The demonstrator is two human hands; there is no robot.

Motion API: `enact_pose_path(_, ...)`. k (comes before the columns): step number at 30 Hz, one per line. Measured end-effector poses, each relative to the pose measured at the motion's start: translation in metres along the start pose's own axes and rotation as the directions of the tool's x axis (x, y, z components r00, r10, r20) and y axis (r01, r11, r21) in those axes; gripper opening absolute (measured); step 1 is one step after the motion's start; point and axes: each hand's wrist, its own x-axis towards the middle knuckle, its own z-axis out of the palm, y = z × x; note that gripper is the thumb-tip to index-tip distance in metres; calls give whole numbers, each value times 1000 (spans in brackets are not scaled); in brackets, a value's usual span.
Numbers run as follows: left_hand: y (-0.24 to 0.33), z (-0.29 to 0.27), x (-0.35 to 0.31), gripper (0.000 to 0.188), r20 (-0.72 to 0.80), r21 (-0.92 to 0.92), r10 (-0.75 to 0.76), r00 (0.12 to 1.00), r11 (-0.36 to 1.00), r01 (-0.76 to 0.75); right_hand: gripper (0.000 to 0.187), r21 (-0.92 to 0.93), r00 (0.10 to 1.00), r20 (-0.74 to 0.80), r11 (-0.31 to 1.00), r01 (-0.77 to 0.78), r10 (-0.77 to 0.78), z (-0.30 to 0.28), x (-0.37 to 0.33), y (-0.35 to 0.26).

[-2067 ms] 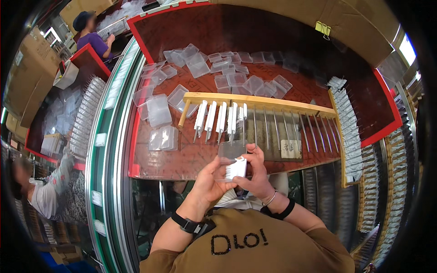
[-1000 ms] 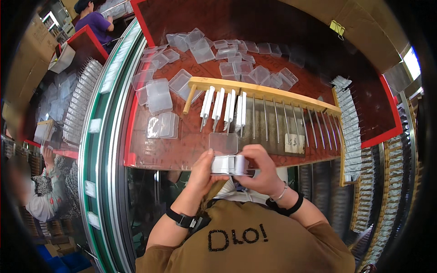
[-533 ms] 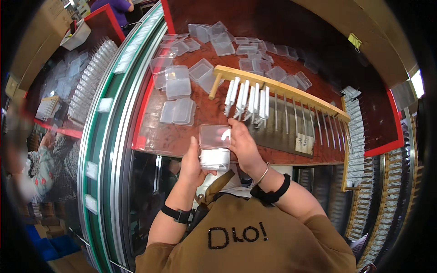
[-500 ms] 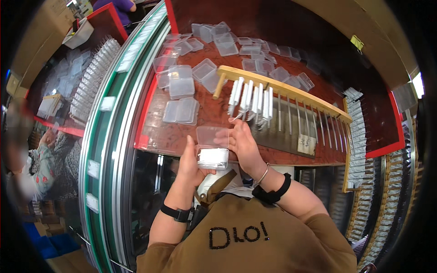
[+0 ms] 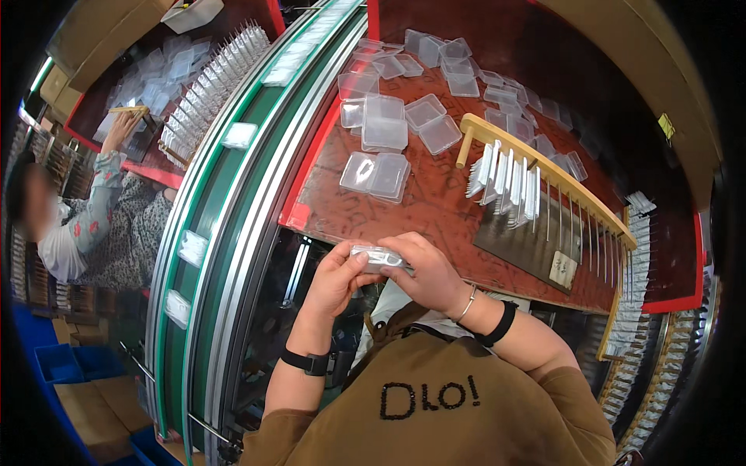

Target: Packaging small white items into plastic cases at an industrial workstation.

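Note:
Between both hands, just off the front edge of the red table point(image 5: 334, 202), is a small clear plastic box point(image 5: 378, 257) with white contents and its lid down. My left hand point(image 5: 334, 278) grips its left end with thumb and fingers. My right hand point(image 5: 429, 273) is closed round the right end, its fingers over the top. Beyond them stands a wooden rack point(image 5: 571, 180) with metal rods. Several thin white pieces point(image 5: 509, 186) hang at its left part; the rods farther right are bare. Open clear boxes point(image 5: 385, 124) lie on the table left of the rack.
A green conveyor point(image 5: 203, 208) with packed white boxes point(image 5: 193, 248) curves past on the left. Past it, a co-worker's hand point(image 5: 123, 128) is at another wooden rack. More loaded racks point(image 5: 633, 287) stand at the right, and a raised red board edges the table.
The box lid, raised before, is now down, and my right hand has come onto the box. The view has turned left, showing more of the conveyor and co-worker.

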Motion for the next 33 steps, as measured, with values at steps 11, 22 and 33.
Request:
enact_pose_path(11, 7, 9, -2, 25, -98, 204, 45, 994, 979, -24, 45, -143, 996, 75, 988, 64, -53, -2, 6, -4)
enact_pose_path(22, -4, 18, -1, 21, -96, 199, 109, 989, 976, -88, 35, -291, 996, 87, 955, 52, -27, -16, 0, -10)
enact_pose_path(33, -9, 23, 7, 22, -94, 273, 89, 992, 960, -60, 50, -303, 995, 94, 953, 2, 28, -13, -3, 0)
